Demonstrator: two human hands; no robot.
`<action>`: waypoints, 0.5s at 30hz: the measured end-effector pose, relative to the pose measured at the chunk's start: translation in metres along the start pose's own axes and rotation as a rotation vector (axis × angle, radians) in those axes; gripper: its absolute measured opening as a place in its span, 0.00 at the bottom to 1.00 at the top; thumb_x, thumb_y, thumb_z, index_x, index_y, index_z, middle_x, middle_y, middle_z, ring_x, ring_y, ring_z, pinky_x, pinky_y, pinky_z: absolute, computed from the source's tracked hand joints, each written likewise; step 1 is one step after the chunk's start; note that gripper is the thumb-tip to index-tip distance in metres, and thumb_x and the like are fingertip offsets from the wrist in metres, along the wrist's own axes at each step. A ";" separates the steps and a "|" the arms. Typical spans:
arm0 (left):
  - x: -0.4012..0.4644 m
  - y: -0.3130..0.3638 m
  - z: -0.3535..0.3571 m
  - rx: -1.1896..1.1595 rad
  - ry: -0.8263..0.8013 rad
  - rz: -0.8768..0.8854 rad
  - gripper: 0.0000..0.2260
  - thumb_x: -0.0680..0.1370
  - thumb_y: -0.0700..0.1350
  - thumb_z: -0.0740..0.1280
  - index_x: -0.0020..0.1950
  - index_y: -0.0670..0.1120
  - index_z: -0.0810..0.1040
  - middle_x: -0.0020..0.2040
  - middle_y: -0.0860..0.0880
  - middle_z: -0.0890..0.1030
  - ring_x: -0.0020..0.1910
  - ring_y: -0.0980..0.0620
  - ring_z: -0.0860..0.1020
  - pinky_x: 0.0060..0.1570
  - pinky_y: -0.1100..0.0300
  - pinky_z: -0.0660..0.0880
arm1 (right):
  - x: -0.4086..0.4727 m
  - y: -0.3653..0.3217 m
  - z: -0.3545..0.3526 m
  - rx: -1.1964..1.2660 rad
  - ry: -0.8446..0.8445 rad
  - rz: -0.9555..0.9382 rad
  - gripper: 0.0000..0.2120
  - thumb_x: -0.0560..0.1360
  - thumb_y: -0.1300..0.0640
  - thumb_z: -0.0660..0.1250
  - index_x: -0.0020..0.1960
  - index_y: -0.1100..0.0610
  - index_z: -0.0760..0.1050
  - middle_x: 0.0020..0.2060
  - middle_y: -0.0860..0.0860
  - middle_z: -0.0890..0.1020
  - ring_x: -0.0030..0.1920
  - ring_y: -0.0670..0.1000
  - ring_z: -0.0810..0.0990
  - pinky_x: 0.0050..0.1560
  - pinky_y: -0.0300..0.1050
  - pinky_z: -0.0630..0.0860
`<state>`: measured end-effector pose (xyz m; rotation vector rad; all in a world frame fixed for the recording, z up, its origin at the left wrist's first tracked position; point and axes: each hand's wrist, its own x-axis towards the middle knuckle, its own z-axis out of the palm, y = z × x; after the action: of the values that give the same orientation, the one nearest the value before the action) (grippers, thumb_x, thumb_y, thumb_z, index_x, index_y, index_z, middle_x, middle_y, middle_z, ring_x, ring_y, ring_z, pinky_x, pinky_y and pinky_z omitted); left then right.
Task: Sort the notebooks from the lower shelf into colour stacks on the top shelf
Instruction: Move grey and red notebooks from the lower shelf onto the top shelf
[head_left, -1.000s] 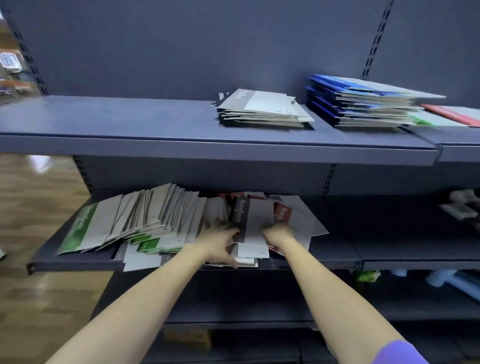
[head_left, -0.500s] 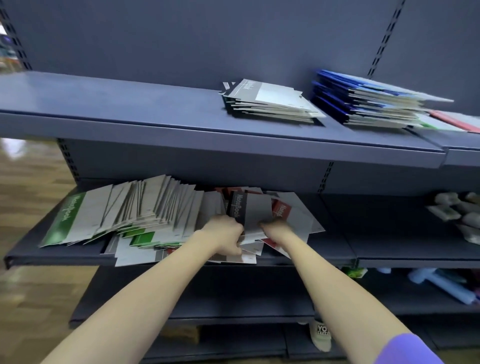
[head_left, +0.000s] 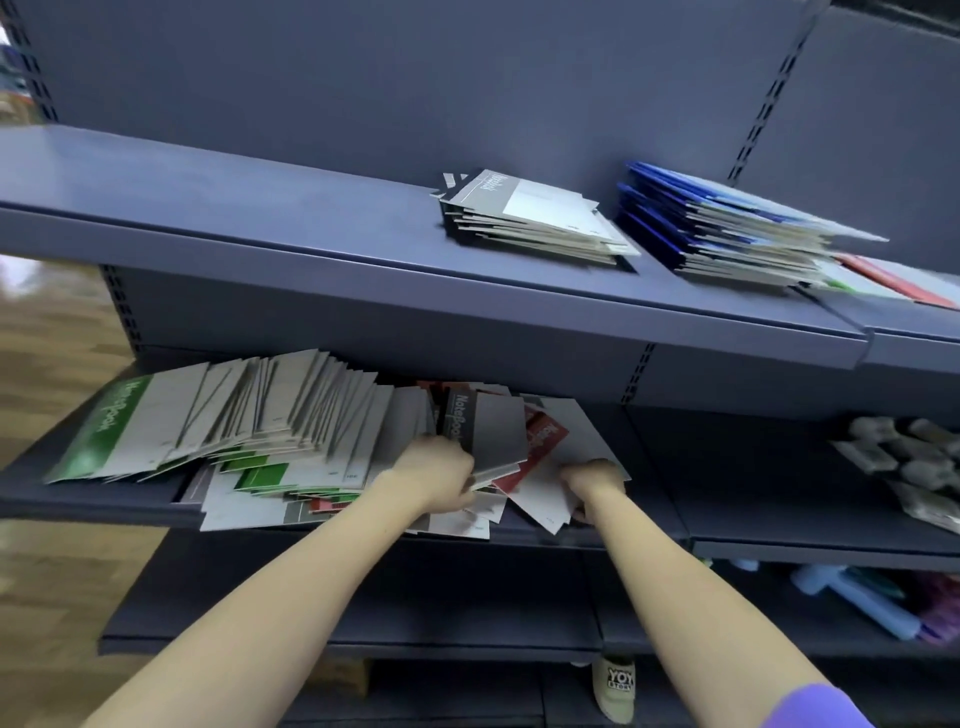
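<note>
A fanned heap of notebooks (head_left: 270, 415) lies on the lower shelf (head_left: 93, 499), a green one at its left end. My left hand (head_left: 439, 475) grips the near edge of a grey notebook (head_left: 493, 428) and holds it tilted up off the heap. My right hand (head_left: 595, 480) rests on a red notebook (head_left: 543, 441) and the pale sheets beside it; whether it grips them I cannot tell. On the top shelf (head_left: 260, 218) sit a grey stack (head_left: 535, 218) and a blue stack (head_left: 727, 223), with a red and a green notebook (head_left: 883, 275) further right.
Packaged items (head_left: 914, 467) lie on the lower shelf to the right. Blue and purple plastic objects (head_left: 872, 603) sit on the shelf below. A shoe (head_left: 615, 686) stands on the floor by the shelf base. Wooden flooring (head_left: 47, 364) shows at the left.
The view has tilted and shifted. My left hand has closed on the grey notebook and raised it a little; my right hand has slid right, away from the left hand.
</note>
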<state>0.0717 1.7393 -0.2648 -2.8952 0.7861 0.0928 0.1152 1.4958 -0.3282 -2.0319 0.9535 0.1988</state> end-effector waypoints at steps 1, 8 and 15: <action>-0.001 0.001 0.002 0.013 0.007 -0.003 0.14 0.78 0.55 0.62 0.41 0.46 0.75 0.34 0.49 0.72 0.36 0.46 0.72 0.38 0.57 0.67 | 0.004 0.003 0.000 0.091 -0.036 0.008 0.24 0.65 0.57 0.69 0.60 0.63 0.73 0.48 0.60 0.80 0.46 0.60 0.81 0.45 0.56 0.84; -0.004 0.007 0.011 0.038 0.019 -0.052 0.16 0.80 0.55 0.60 0.47 0.45 0.81 0.45 0.45 0.82 0.41 0.44 0.75 0.40 0.57 0.68 | -0.040 -0.011 -0.029 0.210 0.131 -0.040 0.10 0.77 0.63 0.66 0.57 0.62 0.75 0.48 0.59 0.81 0.47 0.60 0.81 0.39 0.47 0.77; -0.009 0.026 0.008 0.166 -0.027 0.010 0.11 0.81 0.44 0.59 0.51 0.43 0.80 0.51 0.43 0.83 0.49 0.42 0.80 0.43 0.55 0.68 | -0.039 -0.008 -0.048 0.472 0.301 -0.060 0.22 0.80 0.62 0.61 0.73 0.62 0.63 0.67 0.64 0.73 0.65 0.66 0.74 0.63 0.58 0.73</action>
<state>0.0508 1.7230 -0.2752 -2.7282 0.7646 0.0641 0.0844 1.4833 -0.2752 -1.6710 1.0076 -0.3455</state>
